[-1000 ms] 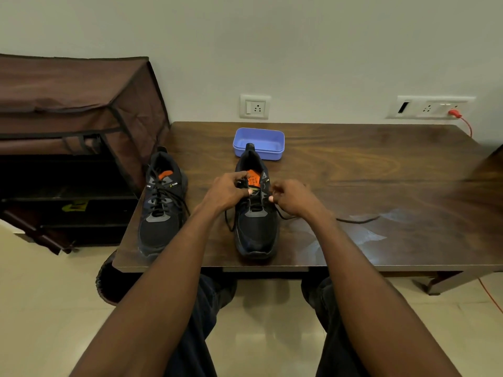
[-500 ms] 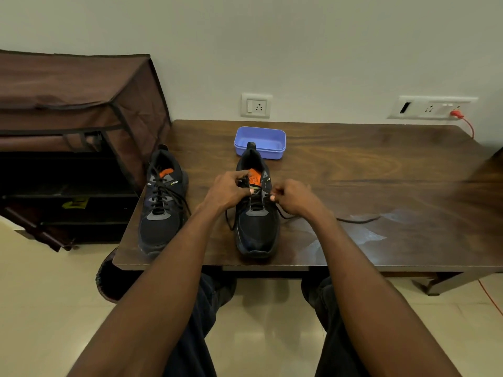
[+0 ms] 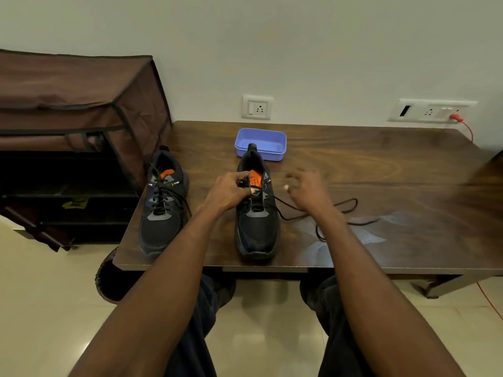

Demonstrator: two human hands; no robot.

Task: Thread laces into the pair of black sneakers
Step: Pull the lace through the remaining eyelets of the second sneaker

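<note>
Fingers [image 3: 295, 177] of the right hand [image 3: 309, 190] are spread and blurred with motion, holding nothing; half a second ago they were pinched at the eyelets of the black mesh sneaker with the orange tongue label [image 3: 257, 210], right against the left hand. Now the right hand has swung out to the right, clear of the shoe, and the loose black lace [image 3: 337, 206] has paid out with it: it runs from the upper eyelets across the dark wooden worktop [image 3: 381, 172] in a long loop where before it lay in a flatter line. The left hand [image 3: 230, 190] has stayed put, its fingers pinching at the tongue and top eyelets of that sneaker, which stands toe toward the person near the front edge, its heel just before the blue plastic tray [image 3: 260, 142].

My reading is that a pass through an eyelet has just been pulled through and let go, so this shoe is partway laced, near its upper holes. The second black sneaker, already laced [image 3: 163, 205], sits well apart to the left, by the brown fabric shoe rack [image 3: 76, 104]. Next the free end probably needs finding again.
</note>
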